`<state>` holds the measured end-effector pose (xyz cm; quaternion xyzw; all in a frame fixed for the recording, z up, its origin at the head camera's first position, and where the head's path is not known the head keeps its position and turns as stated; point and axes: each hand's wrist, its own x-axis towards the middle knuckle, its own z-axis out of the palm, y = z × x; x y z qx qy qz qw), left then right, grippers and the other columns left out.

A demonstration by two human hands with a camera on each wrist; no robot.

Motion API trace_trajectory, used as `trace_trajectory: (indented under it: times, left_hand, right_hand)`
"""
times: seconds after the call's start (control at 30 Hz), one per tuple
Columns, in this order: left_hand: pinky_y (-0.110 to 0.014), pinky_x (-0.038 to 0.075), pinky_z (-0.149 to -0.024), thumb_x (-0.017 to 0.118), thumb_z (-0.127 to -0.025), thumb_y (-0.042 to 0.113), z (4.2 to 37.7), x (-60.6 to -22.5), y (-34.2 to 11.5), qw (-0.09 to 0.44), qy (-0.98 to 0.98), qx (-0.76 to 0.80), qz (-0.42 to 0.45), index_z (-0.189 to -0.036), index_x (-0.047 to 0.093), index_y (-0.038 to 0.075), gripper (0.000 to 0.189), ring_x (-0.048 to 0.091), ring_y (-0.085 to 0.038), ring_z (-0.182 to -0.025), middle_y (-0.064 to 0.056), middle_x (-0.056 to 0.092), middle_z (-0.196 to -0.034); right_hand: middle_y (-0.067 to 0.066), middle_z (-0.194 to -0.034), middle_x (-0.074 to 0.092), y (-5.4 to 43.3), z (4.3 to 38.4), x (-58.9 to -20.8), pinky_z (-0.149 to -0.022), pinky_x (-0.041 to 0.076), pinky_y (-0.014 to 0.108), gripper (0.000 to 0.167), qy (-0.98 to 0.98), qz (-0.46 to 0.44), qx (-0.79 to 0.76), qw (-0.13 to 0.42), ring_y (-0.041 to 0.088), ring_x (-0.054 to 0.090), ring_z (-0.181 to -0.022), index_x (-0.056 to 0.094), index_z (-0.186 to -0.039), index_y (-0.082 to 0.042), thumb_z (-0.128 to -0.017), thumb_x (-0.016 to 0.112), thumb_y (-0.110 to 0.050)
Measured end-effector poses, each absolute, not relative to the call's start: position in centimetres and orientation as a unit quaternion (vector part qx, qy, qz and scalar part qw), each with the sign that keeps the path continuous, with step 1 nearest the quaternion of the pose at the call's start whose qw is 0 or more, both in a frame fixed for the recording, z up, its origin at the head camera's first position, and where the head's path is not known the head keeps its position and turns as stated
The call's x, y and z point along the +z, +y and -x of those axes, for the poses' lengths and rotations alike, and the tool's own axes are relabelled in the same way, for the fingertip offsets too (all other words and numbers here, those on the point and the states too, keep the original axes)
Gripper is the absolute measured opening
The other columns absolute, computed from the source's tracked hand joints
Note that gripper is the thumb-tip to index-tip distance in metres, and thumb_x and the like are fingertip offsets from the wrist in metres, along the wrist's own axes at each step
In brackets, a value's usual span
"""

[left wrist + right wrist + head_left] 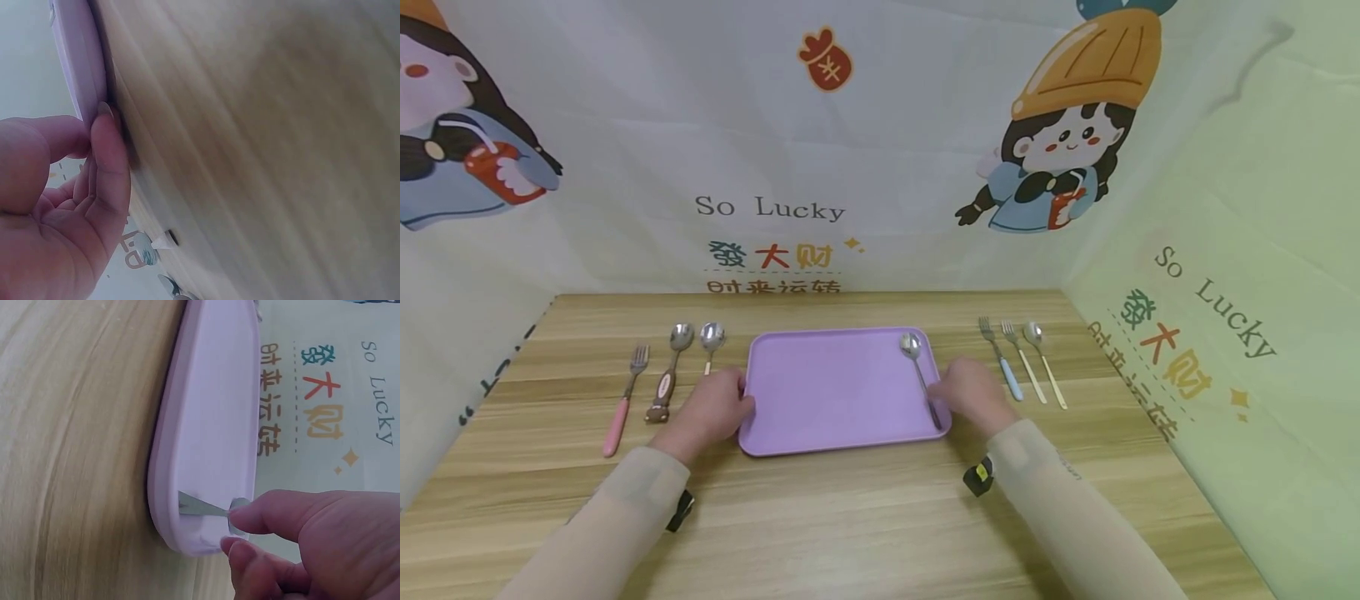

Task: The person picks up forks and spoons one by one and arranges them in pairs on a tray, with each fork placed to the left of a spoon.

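and there's the purple tray point(827, 392), centre of the head view, left hand point(718, 406) pinching its left rim, right hand point(973, 392) gripping the right, spoon point(920, 372) lying inside!

It's a makeshift tabletop booth we're looking at, cartoon-printed cloth point(910, 158) walling it from nine o'clock round through twelve to three, and a wood-grain table point(835, 525) filling six o'clock!

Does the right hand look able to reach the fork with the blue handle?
Probably yes. The blue-handled fork lies uncovered on the table, close to the right hand; only its hold on the purple tray seems to stand in the way.
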<state>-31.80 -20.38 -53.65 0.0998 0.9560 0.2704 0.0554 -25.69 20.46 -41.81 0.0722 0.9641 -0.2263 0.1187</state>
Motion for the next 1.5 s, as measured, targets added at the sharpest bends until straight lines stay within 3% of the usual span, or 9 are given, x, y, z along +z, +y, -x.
trace_trajectory:
  times: [0.27,0.43,0.57,0.73,0.9,1.03,1.23,1.5]
  left_hand:
    - [-0.032,0.053,-0.059,0.067,-0.096,0.019,31.5,-53.6,-20.2,0.058,0.957,0.267,-0.092,-0.091,0.064,0.009,0.013,0.064,-0.021,-0.07,-0.006,0.067,-0.079]
    - [-0.032,0.053,-0.058,0.068,-0.098,0.019,31.3,-53.2,-20.0,0.067,0.957,0.27,-0.086,-0.093,0.064,0.007,0.013,0.064,-0.022,-0.07,-0.008,0.068,-0.08]
    - [-0.033,0.053,-0.058,0.067,-0.097,0.018,31.4,-53.4,-20.2,0.06,0.956,0.272,-0.093,-0.089,0.063,0.008,0.013,0.064,-0.021,-0.069,-0.006,0.067,-0.077]
    - [-0.033,0.052,-0.058,0.067,-0.097,0.017,31.3,-53.2,-20.1,0.056,0.956,0.271,-0.097,-0.089,0.063,0.008,0.013,0.063,-0.022,-0.069,-0.007,0.067,-0.077]
    - [-0.033,0.053,-0.058,0.067,-0.098,0.018,31.1,-52.9,-19.9,0.06,0.956,0.272,-0.093,-0.091,0.063,0.007,0.013,0.064,-0.022,-0.069,-0.008,0.067,-0.078]
    - [-0.034,0.053,-0.058,0.066,-0.097,0.018,31.2,-53.2,-20.1,0.057,0.956,0.272,-0.096,-0.089,0.063,0.008,0.013,0.063,-0.022,-0.068,-0.007,0.066,-0.077]
    - [-0.034,0.053,-0.058,0.065,-0.096,0.017,31.1,-53.2,-20.3,0.049,0.957,0.269,-0.102,-0.089,0.063,0.007,0.013,0.063,-0.022,-0.068,-0.007,0.066,-0.076]
    - [-0.034,0.054,-0.058,0.066,-0.097,0.017,30.8,-52.8,-20.1,0.053,0.956,0.272,-0.099,-0.091,0.063,0.006,0.013,0.064,-0.022,-0.068,-0.007,0.067,-0.078]
  right_hand:
    - [-0.003,-0.064,0.055,21.5,25.7,-42.1,-0.055,0.041,0.024,0.027,0.958,-0.063,-0.262,0.103,0.013,0.048,-0.06,0.067,-0.073,-0.01,-0.097,0.074,-0.018]
    - [0.007,-0.088,0.073,22.5,25.7,-42.6,-0.065,0.052,0.029,0.017,0.965,-0.059,-0.244,0.078,0.02,0.063,-0.077,0.075,-0.098,-0.006,-0.098,0.074,-0.022]
    - [0.012,-0.102,0.076,23.7,26.2,-42.7,-0.075,0.057,0.035,0.028,0.967,-0.061,-0.236,0.067,0.025,0.068,-0.088,0.075,-0.112,-0.003,-0.099,0.075,-0.027]
    - [0.011,-0.103,0.077,26.5,27.3,-43.4,-0.079,0.058,0.038,0.032,0.969,-0.051,-0.231,0.068,0.023,0.068,-0.09,0.075,-0.111,-0.003,-0.1,0.073,-0.033]
    - [0.001,-0.071,0.061,28.2,27.6,-42.7,-0.063,0.049,0.034,0.026,0.971,-0.065,-0.217,0.076,0.018,0.056,-0.066,0.066,-0.081,-0.008,-0.097,0.073,-0.027]
    - [-0.001,-0.062,0.055,31.0,29.4,-44.8,-0.057,0.046,0.036,0.034,0.971,-0.078,-0.21,0.083,0.017,0.05,-0.057,0.058,-0.069,-0.014,-0.096,0.072,-0.028]
    - [0.003,-0.072,0.067,34.8,32.4,-48.8,-0.059,0.05,0.039,0.029,0.975,-0.09,-0.182,0.09,0.02,0.061,-0.061,0.065,-0.081,-0.011,-0.098,0.072,-0.034]
    - [0.014,-0.088,0.072,31.9,28.7,-43.9,-0.07,0.056,0.043,0.031,0.976,-0.095,-0.171,0.095,0.03,0.066,-0.076,0.067,-0.102,-0.001,-0.1,0.073,-0.031]
